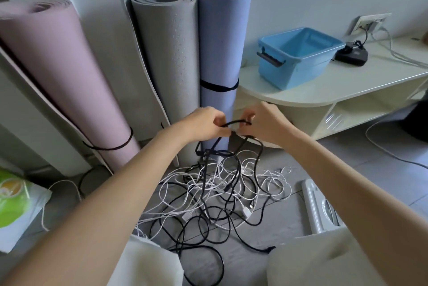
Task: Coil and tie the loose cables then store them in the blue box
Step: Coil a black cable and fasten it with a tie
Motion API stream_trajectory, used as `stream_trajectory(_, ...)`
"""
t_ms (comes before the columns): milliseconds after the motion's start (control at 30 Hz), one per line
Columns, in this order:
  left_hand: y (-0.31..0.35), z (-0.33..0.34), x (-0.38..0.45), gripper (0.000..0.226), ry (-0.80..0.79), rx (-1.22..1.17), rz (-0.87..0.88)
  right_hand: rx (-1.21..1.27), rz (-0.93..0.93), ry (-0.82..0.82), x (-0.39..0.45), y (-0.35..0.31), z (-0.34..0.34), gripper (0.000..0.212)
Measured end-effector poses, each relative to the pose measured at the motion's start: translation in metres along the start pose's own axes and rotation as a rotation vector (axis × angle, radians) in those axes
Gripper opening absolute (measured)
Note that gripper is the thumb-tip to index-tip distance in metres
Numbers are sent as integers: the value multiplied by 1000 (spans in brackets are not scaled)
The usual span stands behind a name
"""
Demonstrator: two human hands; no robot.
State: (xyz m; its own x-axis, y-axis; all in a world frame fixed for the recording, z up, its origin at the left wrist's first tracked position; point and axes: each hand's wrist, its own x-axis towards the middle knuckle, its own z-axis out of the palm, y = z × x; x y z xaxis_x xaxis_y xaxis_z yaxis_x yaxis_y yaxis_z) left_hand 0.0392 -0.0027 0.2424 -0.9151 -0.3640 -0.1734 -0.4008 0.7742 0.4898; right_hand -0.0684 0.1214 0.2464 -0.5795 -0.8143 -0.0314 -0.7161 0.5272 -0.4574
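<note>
A: Two hands are up over the heap. The left hand [206, 123] and the right hand [264, 121] each pinch a short stretch of one black cable [236, 121] between curled fingers, so it arches between them above the floor.

B: And the rest of it?

A: It hangs down from the hands into the tangle of loose cables [220, 190], black and white ones crossed over each other on the grey floor, just in front of the rolled mats [166, 65].

B: So which step is this?

A: Very early, I would say: picking one lead out of the pile and starting a coil. Nothing looks coiled or tied yet, though I cannot tell exactly how the fingers sit on the cable, since they overlap.

B: Where does it end up?

A: The blue box [298, 58] stands open on the pale surface [347, 91] to the right, well apart from the pile, and seems to hold nothing.

B: Next move?

A: Probably drawing the black cable free of the white ones without dragging the whole knot up, then looping it evenly hand to hand
</note>
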Motion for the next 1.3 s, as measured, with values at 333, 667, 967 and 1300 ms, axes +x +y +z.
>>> stream_trajectory(333, -19, -23, -16, 40, 452, 251, -95, 559, 362, 440, 9, 56, -34, 13)
stream_trajectory(667, -26, 5, -6, 49, -111, -59, -114, 447, 25, 296, 14, 10, -24, 38)
stream_trajectory(967, 19, -8, -13, 60, -284, -1186, 252, 749, -181, 179, -3, -12, -26, 26)
stream_trajectory(1300, 14, -1, 2, 27, 317, -901, -154, -164, -123, 176, -16, 19, -21, 39)
